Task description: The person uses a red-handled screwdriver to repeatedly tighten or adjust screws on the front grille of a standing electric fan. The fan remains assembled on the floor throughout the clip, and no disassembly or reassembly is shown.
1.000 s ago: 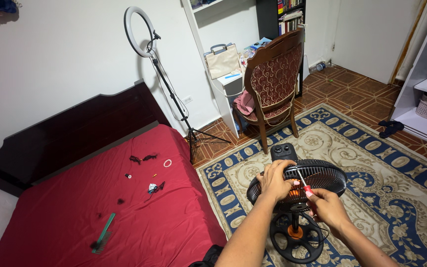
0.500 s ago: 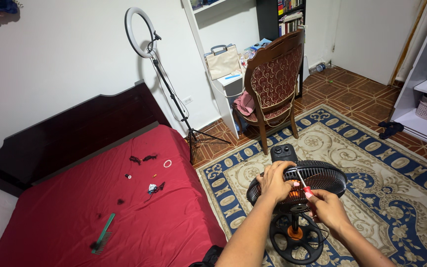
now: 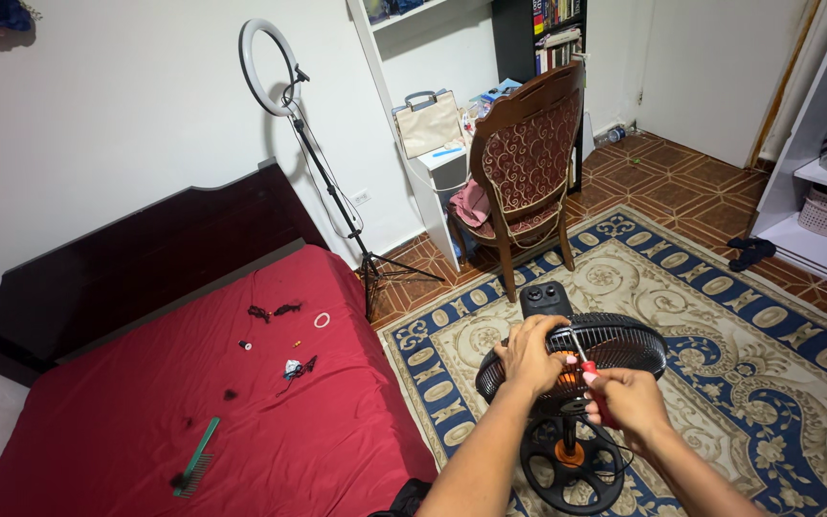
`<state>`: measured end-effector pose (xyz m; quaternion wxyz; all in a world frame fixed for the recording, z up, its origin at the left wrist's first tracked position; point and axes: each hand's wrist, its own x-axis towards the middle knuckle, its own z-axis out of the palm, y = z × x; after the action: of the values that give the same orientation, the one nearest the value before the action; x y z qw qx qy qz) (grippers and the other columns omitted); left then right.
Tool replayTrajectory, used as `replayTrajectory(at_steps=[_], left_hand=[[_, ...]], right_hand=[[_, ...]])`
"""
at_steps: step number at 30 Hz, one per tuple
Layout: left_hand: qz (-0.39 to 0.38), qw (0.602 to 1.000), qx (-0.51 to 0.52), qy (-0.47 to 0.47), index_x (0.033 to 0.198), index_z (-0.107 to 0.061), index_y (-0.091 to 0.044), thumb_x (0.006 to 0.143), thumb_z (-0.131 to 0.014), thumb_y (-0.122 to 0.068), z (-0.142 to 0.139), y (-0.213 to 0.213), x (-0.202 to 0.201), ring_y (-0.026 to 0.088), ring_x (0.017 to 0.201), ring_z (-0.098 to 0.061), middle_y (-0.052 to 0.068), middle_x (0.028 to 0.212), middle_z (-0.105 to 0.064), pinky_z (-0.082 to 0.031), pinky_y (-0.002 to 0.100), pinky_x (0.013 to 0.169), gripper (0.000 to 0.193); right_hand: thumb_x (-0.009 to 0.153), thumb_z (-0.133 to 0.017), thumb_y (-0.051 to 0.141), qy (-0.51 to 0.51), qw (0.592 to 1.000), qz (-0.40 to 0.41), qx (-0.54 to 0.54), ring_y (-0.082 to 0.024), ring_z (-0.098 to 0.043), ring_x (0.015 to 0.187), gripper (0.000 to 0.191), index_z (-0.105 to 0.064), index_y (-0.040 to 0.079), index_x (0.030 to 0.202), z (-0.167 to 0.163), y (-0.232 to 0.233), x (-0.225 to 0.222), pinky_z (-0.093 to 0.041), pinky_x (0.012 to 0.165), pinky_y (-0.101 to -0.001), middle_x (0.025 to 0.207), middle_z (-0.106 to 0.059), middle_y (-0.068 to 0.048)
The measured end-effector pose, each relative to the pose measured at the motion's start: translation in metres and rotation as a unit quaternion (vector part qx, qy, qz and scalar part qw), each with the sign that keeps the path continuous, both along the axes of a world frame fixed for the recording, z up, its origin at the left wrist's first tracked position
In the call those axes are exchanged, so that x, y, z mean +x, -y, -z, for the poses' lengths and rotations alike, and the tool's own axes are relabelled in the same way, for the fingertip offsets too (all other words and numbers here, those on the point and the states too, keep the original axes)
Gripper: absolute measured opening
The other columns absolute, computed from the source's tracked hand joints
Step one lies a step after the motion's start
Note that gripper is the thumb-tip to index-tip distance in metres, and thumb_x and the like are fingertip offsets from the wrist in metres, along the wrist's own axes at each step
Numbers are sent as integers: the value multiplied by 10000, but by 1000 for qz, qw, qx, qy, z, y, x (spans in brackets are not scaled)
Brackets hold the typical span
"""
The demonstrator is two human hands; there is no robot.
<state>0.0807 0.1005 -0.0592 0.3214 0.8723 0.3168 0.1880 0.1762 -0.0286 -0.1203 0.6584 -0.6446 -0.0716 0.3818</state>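
The fan [image 3: 576,359] stands on the carpet [image 3: 720,316] beside the bed [image 3: 193,412]. The left hand [image 3: 528,354] clamps its fingers on the black grille; the right hand [image 3: 629,402] grips a red screwdriver [image 3: 593,383]. The grille looks light, stiff but bendable, best held at the rim.

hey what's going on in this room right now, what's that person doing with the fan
A person stands over a black pedestal fan on a patterned rug. Their left hand steadies the fan's grille, while the right hand holds a red-handled screwdriver with its tip at the grille. The fan is tilted face-up on its round base. Beside them, a red bed holds a green comb and small bits.
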Motion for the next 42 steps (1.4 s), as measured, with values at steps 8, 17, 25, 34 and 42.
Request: replayTrajectory(at_steps=[8,17,25,34,42], left_hand=[[-3,1000,0,6,1224,-669,-337,725,-879,-253,6,3,-1,203,1379,-441,-85,1374,-573,-172,642,1154,548],[7,1000,-7,-9,1239,-658,-349,743,-861,-207,4,5,-2,204,1369,-445,-84,1387,-560,-169,630,1166,554],[-1,1000,-15,-9,1221,-669,-355,744,-853,-164,2,4,-2,207,1361,-450,-76,1387,-560,-179,611,1170,545],[1,1000,-13,-18,1207,-671,-355,717,-889,-218,2,7,2,216,1360,-444,-73,1377,-561,-171,632,1160,553],[-1,1000,-7,-3,1195,-675,-343,711,-893,-216,9,3,-3,210,1368,-449,-72,1362,-568,-171,639,1153,546]], right_hand=[[809,-765,120,495,851,24,-176,-322,-712,672,260,-764,3,1041,-28,19,-25,-555,632,-443,838,-716,-177],[855,-792,162,181,969,-34,-165,-230,-597,553,206,-740,-32,901,9,5,9,-415,512,-373,608,-674,-117],[969,-615,263,-92,995,-13,-37,-150,-433,448,303,-700,-23,921,10,0,13,-324,390,-297,599,-537,-70],[862,-782,172,235,958,14,-162,-261,-715,638,278,-645,-26,1001,12,4,-8,-543,535,-394,736,-664,-106],[972,-753,232,125,985,-44,-114,-443,-596,628,345,-717,-109,1002,27,3,3,-380,538,-376,732,-602,-173]])
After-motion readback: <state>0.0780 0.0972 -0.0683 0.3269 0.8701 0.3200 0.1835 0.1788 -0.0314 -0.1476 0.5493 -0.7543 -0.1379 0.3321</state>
